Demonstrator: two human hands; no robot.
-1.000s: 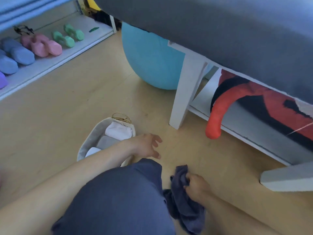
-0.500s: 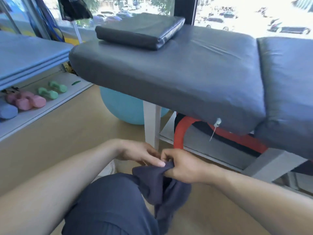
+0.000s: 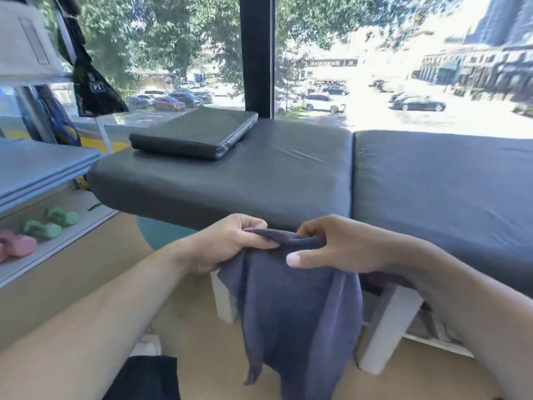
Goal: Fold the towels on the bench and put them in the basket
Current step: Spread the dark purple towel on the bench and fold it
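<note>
A dark blue-grey towel [image 3: 291, 313] hangs in the air in front of the padded grey bench [image 3: 288, 174]. My left hand [image 3: 230, 243] pinches its top edge on the left. My right hand [image 3: 340, 249] pinches the same edge on the right, thumb lying across the cloth. The two hands are close together, level with the bench's front edge. The rest of the towel droops loosely toward the floor. The basket is almost out of view; only a pale corner [image 3: 148, 345] shows at the bottom left.
A flat black cushion [image 3: 196, 131] lies on the bench's far left corner. White bench legs [image 3: 380, 327] stand behind the towel. A low shelf on the left holds green dumbbells [image 3: 52, 220] and pink dumbbells [image 3: 17, 246]. A teal ball [image 3: 161, 232] sits under the bench. Windows lie beyond.
The towel has been lifted from the floor to bench height. My left hand joined my right on its top edge, then both spread it a little apart. The view tilted up from the floor.
</note>
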